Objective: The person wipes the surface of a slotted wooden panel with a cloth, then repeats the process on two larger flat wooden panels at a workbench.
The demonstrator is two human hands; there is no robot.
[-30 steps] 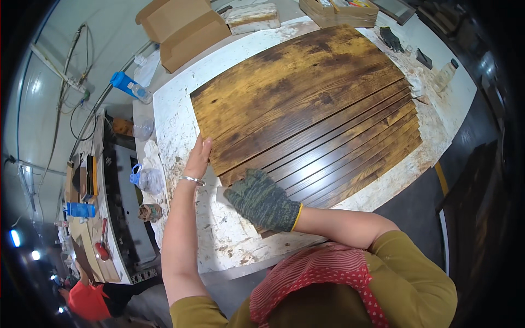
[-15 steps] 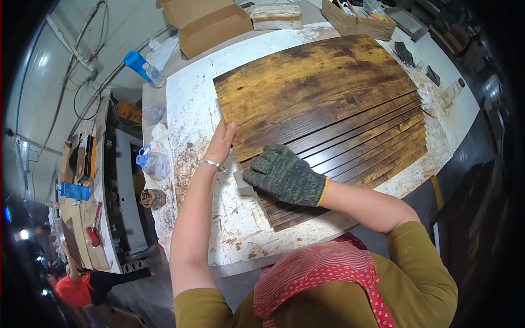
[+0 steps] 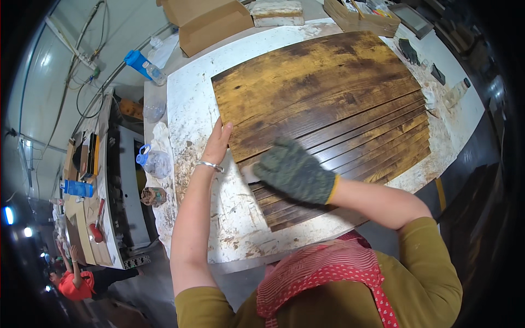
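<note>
Brown wood-grain boards [image 3: 306, 90] lie stacked and fanned, their near edges stepped toward me. My bare left hand [image 3: 217, 143], with a silver bracelet at the wrist, holds the left edge of the top board, thumb against it. My right hand [image 3: 292, 170] wears a dark green knitted glove with a yellow cuff. It is closed over a small whitish piece [image 3: 250, 174] at the left ends of the stepped boards. Most of that piece is hidden under the glove, so its kind is unclear. The glove is slightly blurred.
A stained white tabletop [image 3: 191, 109] bears the stack. Around it are an open cardboard box [image 3: 210, 27], a blue-lidded jug [image 3: 156, 161], a blue bottle [image 3: 136, 64], a dark glove [image 3: 407, 51] and a clear bottle [image 3: 456, 93]. Someone in red [image 3: 76, 285] is far left.
My gloved right hand has shifted slightly right with the whitish piece. My left hand stays at the board's edge. The person in red has raised their arms.
</note>
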